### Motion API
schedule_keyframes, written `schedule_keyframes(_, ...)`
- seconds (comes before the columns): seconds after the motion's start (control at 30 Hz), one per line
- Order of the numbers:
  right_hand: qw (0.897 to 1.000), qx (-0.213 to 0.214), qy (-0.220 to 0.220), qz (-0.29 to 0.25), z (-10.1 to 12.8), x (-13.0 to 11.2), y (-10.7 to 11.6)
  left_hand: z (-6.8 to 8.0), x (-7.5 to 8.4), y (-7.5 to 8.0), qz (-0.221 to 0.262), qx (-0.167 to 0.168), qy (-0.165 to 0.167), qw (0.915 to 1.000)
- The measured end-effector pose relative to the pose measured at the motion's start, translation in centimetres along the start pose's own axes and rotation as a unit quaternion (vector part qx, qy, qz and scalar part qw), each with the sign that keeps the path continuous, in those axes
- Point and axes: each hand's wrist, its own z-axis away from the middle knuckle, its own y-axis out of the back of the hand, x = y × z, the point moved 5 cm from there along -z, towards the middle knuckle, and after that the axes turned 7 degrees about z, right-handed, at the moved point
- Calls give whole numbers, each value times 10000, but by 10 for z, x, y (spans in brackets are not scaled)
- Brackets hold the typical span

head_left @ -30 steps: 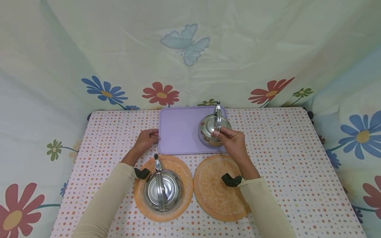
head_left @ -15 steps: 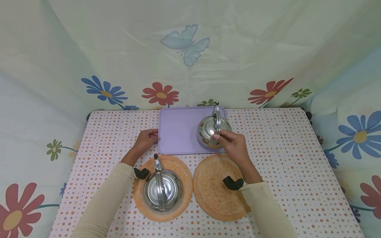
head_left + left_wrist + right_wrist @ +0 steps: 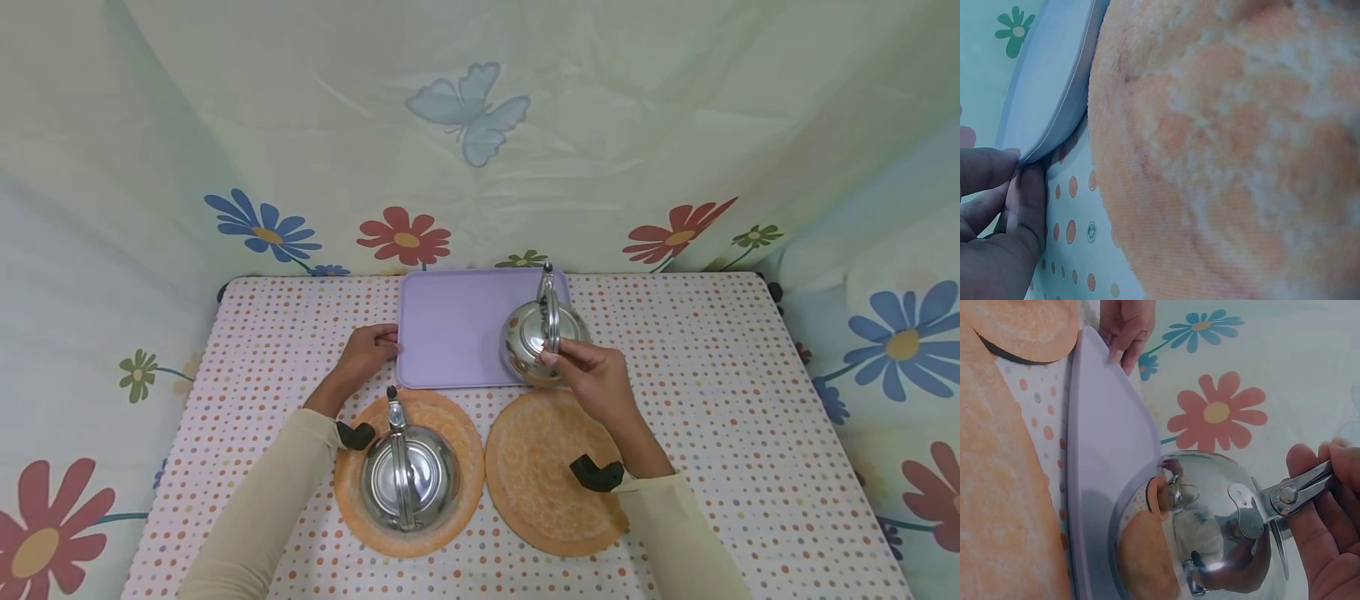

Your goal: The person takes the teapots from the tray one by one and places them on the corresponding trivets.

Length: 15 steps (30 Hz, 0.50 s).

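Observation:
A shiny steel kettle [image 3: 525, 329] is over the right part of the lilac tray [image 3: 457, 333], its spout toward the back. My right hand [image 3: 596, 379] grips the kettle's handle [image 3: 1307, 487] between thumb and curled fingers. In the right wrist view, the kettle's rounded side mirrors the orange mat. At the tray's left end, my left hand [image 3: 367, 354] pinches the rim, thumb on top and fingers against the outside in the left wrist view. A second steel kettle [image 3: 435, 479] stands on the left round mat [image 3: 468, 517], in front of my left hand.
The right round orange mat [image 3: 540, 483] lies just in front of the tray, below my right forearm. A dotted cloth [image 3: 712, 375] covers the table, and a floral curtain [image 3: 300, 150] hangs behind its back edge.
The right hand has brought its kettle a little toward me and slightly right, over the tray's front edge. My left hand stays on the tray rim, and the second kettle has not moved.

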Motion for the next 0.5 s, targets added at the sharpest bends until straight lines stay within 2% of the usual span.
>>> schedule_keyframes(0.23,9993,-11,384,32,9,-7,3,1,1,1,73,-35,-70,9999)
schedule_keyframes(0.5,9990,-89,322,296,20,-12,4,0,0,0,98,-9,-115,9999)
